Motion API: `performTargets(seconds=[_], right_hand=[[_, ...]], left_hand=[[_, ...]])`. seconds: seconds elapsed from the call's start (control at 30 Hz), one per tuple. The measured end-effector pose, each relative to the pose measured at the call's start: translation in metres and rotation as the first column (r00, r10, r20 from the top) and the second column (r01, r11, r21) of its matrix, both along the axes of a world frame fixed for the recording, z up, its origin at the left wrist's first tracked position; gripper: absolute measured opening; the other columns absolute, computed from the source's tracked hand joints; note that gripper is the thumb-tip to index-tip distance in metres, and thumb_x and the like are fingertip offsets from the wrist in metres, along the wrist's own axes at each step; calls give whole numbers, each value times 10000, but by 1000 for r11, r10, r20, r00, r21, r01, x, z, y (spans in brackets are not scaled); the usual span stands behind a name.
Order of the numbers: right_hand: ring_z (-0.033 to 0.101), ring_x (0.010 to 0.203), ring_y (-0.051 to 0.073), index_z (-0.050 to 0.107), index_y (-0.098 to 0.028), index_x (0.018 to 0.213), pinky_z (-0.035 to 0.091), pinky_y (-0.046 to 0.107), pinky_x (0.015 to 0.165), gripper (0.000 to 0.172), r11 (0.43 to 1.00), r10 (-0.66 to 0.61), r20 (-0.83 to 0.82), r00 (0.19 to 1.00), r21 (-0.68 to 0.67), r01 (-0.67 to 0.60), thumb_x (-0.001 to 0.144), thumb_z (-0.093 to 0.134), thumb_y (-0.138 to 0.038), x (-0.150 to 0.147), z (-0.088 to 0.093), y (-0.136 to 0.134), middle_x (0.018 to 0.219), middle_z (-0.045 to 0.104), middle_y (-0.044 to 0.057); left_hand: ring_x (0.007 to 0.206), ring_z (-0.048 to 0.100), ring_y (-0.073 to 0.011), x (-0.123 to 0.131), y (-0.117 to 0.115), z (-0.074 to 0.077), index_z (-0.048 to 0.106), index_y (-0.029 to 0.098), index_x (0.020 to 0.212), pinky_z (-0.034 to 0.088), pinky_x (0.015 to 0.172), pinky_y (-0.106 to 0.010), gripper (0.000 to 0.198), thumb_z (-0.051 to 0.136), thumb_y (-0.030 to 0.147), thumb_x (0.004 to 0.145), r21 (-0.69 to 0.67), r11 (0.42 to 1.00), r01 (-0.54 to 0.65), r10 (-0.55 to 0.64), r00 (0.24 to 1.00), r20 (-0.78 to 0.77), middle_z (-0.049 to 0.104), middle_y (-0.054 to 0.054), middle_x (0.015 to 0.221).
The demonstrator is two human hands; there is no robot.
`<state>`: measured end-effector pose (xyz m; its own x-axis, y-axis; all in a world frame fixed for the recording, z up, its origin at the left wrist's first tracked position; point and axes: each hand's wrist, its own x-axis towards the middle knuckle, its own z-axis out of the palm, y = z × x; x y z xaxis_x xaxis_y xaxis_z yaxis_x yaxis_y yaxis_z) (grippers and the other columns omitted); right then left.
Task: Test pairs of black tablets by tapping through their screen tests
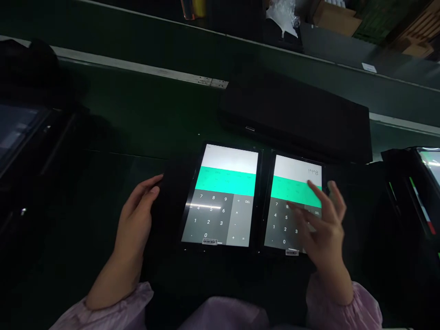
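Two black-framed tablets lie side by side on a dark mat (168, 284), each showing a calculator keypad under a green band. My left hand (137, 215) rests on the mat with its fingertips close to the left edge of the left tablet (220, 197), holding nothing. My right hand (319, 224) is spread over the lower right part of the right tablet (285, 188), with its fingers apart and holding nothing. It hides part of that tablet's keypad. I cannot tell whether its fingertips touch the glass. Small characters show in the white top area of the right tablet.
A flat black case (295, 119) lies beyond the tablets on a dark green bench (137, 119). Dark devices with lit screens stand at the left (20, 133) and right (426, 169) edges. A cardboard box (337, 16) and a plastic bag (282, 16) lie farther back.
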<state>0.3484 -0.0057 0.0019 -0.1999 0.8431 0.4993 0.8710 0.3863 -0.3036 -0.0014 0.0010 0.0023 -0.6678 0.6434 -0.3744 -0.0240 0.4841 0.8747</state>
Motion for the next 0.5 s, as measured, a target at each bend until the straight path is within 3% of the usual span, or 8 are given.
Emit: performTargets(seconds=[0.1,0.17,0.37,0.5], right_hand=[[402,1558,475,864,-278,968,447,777,1145,236,969,-229,-50,972,81,232,1031,638,-306,21,-1,2,1470,670,85],[418,1537,503,871,-262,969,457,766,1124,253,947,-307,-64,950,83,312,1034,634,-323,33,-2,3,1471,673,114],[375,1555,506,866,-252,972,430,776,1115,289,960,-276,-53,960,41,278,1049,619,-380,37,-11,5,1482,663,119],[307,1600,473,859,-270,1029,433,784,1127,261,981,-193,-40,980,0,193,1051,625,-384,32,-14,6,1559,602,89]], left_hand=[[1347,681,-280,-1,0,-2,812,314,1180,470,1240,-489,258,683,295,957,8,1000,4,-4,1000,-26,786,10,1346],[1322,697,-282,0,1,-1,811,315,1187,484,1230,-501,260,683,307,961,0,1000,-1,1,1000,-17,788,6,1340],[1330,692,-277,6,3,7,812,308,1165,490,1226,-481,248,681,285,956,-24,1000,-17,17,999,-30,790,6,1322],[1315,699,-276,7,3,6,802,301,1192,474,1237,-495,272,682,298,948,-17,1000,-13,13,999,-33,786,1,1331]])
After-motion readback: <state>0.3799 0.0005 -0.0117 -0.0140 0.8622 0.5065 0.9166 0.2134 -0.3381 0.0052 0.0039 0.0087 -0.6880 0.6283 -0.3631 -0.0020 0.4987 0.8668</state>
